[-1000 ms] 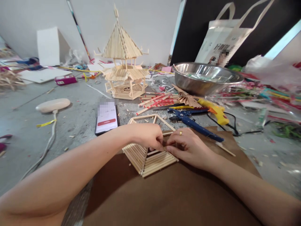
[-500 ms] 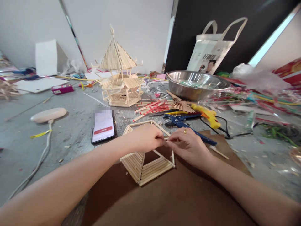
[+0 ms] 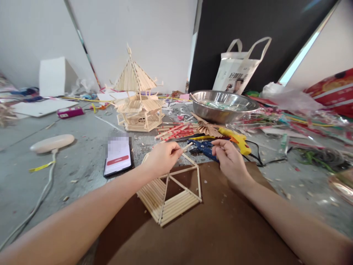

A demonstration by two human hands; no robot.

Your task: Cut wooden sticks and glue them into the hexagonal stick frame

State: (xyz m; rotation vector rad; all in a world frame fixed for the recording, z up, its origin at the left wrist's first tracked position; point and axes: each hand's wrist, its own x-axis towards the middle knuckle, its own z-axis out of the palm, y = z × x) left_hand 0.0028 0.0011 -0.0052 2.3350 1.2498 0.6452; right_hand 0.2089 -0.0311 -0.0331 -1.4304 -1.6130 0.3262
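Note:
My left hand [image 3: 162, 158] is closed in a pinch on a short thin wooden stick [image 3: 188, 147], held over the far part of a frame. That frame [image 3: 180, 208] is built of pale wooden sticks, with some sections filled by rows of sticks and others bare. It rests on a brown sheet [image 3: 198, 239]. To the right, my right hand [image 3: 230, 160] hovers with bent fingers apart and nothing seen between them. It covers part of a blue hand cutter [image 3: 202, 149]; whether it touches the cutter, I cannot tell.
A stick pagoda model [image 3: 138, 106] stands behind the phone [image 3: 118, 156]. Red-patterned sticks [image 3: 176, 131], a yellow glue gun [image 3: 238, 141] and a steel bowl [image 3: 223, 114] lie beyond my hands. A white cabled device [image 3: 52, 142] is at left, plastic scraps [image 3: 300, 125] at right.
My hands have moved apart: the left keeps the short stick and has shifted up and away, while the right has withdrawn rightward to the cutter. The view has shifted slightly.

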